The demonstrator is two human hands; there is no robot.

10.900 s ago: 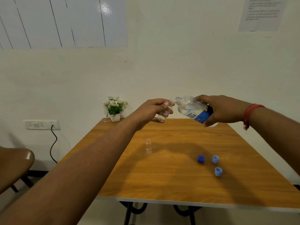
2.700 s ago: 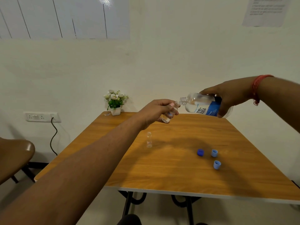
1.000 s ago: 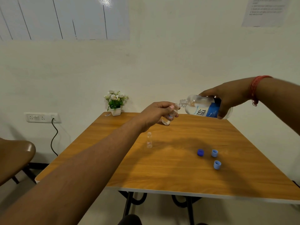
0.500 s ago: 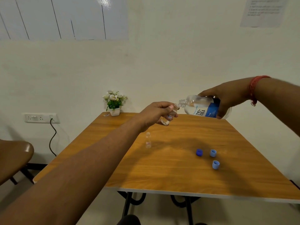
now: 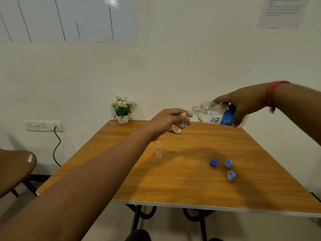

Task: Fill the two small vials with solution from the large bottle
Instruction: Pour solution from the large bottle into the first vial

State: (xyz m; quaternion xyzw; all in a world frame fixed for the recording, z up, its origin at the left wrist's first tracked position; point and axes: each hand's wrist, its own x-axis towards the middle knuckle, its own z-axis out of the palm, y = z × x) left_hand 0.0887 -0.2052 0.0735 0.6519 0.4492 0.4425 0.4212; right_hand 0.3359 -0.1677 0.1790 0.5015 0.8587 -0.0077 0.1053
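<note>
My left hand (image 5: 166, 121) grips a small clear vial (image 5: 181, 125), tilted with its mouth up and to the right, above the wooden table (image 5: 173, 185). My right hand (image 5: 243, 106) holds the large clear bottle (image 5: 217, 116) with a blue label, tipped nearly on its side. Its open neck touches the vial's mouth. Some clear liquid sits in the vial's bottom. A second small vial (image 5: 159, 150) stands upright and uncapped on the table below my left hand.
A dark blue cap (image 5: 213, 162) and two light blue caps (image 5: 228, 163) (image 5: 231, 175) lie on the table's right side. A small potted flower plant (image 5: 123, 110) stands at the far left corner. A brown chair (image 5: 15, 169) is at the left.
Both hands have held the same pouring pose, with only slight shifts. Over the longer span my right hand has risen and tipped the bottle flatter.
</note>
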